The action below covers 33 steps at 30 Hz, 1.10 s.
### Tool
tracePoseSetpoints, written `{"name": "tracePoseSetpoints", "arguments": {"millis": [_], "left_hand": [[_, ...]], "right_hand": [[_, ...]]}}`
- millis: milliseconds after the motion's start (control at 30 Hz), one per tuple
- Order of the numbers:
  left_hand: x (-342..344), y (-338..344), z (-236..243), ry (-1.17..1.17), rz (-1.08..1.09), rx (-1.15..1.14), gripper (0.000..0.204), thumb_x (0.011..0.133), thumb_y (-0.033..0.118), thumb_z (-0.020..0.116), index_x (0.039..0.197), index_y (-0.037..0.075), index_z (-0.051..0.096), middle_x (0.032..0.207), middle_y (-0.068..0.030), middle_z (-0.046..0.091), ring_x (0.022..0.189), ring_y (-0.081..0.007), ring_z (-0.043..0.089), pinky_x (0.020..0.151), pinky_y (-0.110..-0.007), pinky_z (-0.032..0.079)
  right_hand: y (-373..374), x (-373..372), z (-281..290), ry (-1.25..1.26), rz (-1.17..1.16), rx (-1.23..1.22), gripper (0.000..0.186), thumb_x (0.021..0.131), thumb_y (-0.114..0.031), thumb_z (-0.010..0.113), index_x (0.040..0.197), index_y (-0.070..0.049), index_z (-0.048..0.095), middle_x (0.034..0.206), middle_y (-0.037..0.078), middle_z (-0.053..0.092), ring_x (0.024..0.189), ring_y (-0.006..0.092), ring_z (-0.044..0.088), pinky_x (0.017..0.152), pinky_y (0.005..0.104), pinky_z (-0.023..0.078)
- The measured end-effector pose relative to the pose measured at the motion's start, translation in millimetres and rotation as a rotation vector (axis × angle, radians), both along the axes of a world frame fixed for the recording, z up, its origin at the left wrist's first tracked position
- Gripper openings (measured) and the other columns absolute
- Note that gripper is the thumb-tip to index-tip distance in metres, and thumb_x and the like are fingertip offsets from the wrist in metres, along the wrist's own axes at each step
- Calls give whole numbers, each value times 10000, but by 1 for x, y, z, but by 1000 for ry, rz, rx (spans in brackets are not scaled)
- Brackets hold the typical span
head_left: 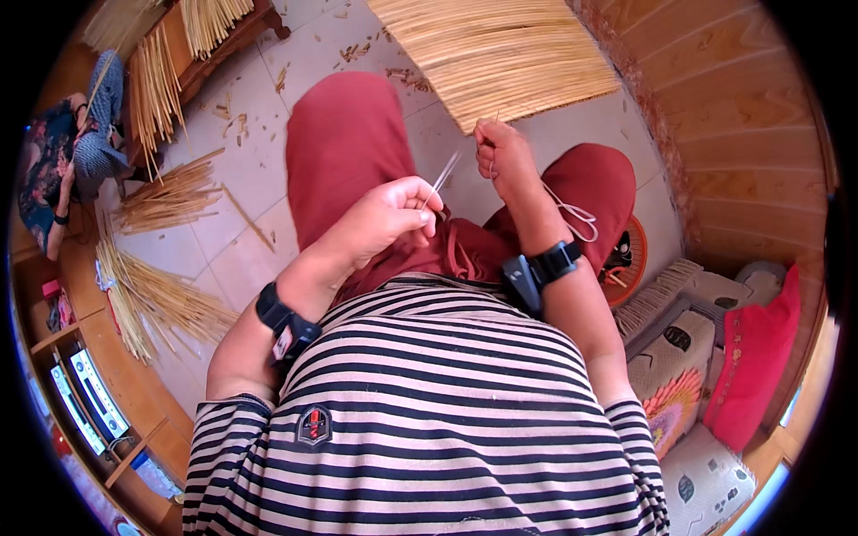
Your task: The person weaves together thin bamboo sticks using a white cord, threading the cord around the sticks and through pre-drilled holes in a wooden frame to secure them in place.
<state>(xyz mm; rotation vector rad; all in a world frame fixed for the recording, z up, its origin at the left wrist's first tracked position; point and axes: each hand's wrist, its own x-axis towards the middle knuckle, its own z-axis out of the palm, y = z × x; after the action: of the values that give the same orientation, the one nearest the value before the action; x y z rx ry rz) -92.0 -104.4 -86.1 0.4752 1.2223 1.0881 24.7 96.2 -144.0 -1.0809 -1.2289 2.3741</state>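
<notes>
My left hand [398, 214] is closed over my lap, pinching thin white string [447, 170] whose strands slant up from the fingertips toward the right hand. My right hand [506, 159] is also closed, near the lower edge of a mat of straw-coloured stalks [509, 58]. String seems to be in its fingers too, though the grip partly hides it. Beside the right forearm hangs a loop of pale cord [576, 217]. The mat lies beyond my knees, its stalks side by side in rows.
Loose stalks [170, 277] lie in bundles on the tiled floor at left. More stalks [152, 89] drape over a wooden bench, where another person [54, 170] sits. Short offcuts [234, 125] litter the tiles. An orange basket [636, 259] and a cushioned seat [688, 348] stand at right.
</notes>
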Motion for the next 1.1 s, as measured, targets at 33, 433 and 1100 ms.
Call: {"name": "tracePoseSetpoints", "arguments": {"millis": [33,433,1100], "left_hand": [[-3,8,-12,38,-27,-60,190,946,128,567,1112,38,574,770,-34,640,662,-114,624,613,-249,517],[-28,89,-211,435,-444,-320,257,921,249,625,1075,55,694,878,-96,722,643,-197,690,495,-332,496],[-83,98,-144,153,613,-317,375,946,310,599,1182,19,570,1067,-142,630,947,-285,624,806,-457,533]], "right_hand": [[3,-1,-7,23,18,-17,170,886,-181,508,731,-112,509,508,-57,350,388,62,268,378,257,204],[13,33,-43,-205,-183,78,226,922,-256,591,772,-87,581,537,-40,391,422,51,301,385,231,197],[21,32,-42,-117,-218,60,235,965,-262,583,794,-102,606,556,-64,418,455,26,295,408,214,192]]}}
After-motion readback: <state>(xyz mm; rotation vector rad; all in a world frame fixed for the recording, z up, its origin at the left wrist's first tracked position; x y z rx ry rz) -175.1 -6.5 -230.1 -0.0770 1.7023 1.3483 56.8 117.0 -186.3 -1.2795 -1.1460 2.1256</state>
